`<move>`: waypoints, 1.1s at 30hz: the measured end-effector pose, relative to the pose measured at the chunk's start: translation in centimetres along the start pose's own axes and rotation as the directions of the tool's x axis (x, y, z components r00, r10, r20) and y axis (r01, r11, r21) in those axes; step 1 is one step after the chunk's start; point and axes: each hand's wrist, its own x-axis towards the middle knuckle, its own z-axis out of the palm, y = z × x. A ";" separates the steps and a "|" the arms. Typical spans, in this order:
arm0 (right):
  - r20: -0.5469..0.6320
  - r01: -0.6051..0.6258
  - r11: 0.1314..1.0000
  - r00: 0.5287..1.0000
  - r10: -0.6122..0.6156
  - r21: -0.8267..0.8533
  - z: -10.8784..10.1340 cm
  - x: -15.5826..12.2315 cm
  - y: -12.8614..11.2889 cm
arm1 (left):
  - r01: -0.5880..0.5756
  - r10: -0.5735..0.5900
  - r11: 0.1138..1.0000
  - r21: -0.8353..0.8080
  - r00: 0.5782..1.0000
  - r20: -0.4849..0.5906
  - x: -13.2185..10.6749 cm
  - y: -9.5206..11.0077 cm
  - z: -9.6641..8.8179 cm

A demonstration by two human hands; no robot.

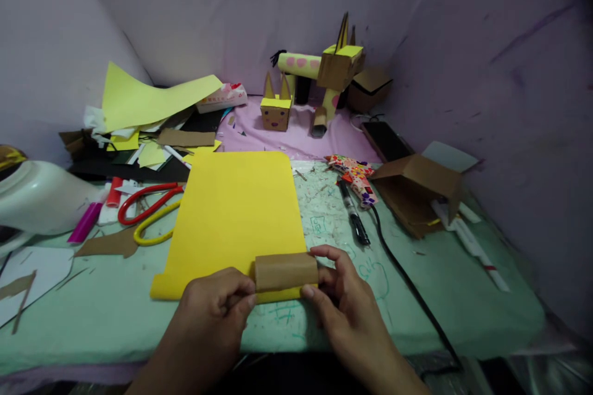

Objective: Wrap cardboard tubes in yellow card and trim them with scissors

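A short brown cardboard roll [286, 271] lies across the near right corner of a yellow sheet of paper [238, 210]. At the roll's left end, my left hand [215, 308] is closed, thumb and forefinger pinched against it. My right hand [345, 299] grips the other end, its thumb low in front and its forefinger over the top edge. The near left corner of the yellow sheet curls up. Whether the paper is attached to the roll I cannot tell.
Red-and-yellow-handled scissors [151, 203] lie left, partly under the sheet. To the right are a black marker [354, 216], a flower-patterned glue gun [356, 176] with its cord, and an open cardboard box [417, 185]. A cardboard animal figure [340, 68] stands at the back.
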 end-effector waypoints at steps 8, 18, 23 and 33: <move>0.020 0.008 0.999 1.000 -0.009 0.042 -0.1 0.0 0.4 | 0.072 -0.069 0.993 -0.093 0.997 0.040 0.3 0.1 -0.1; -0.069 -0.052 0.998 0.996 0.053 0.026 -4.1 0.9 -1.8 | 0.099 -0.100 0.987 -0.124 0.995 0.004 0.0 0.3 0.3; -0.402 0.077 0.890 0.872 -0.278 -0.449 -9.6 5.3 -2.9 | 0.104 -0.105 0.987 -0.119 0.994 0.000 0.0 0.1 0.5; -0.423 -0.288 0.485 0.885 -0.194 -0.826 -9.6 10.6 -4.8 | 0.077 -0.081 0.990 -0.121 0.996 -0.032 0.0 0.2 0.5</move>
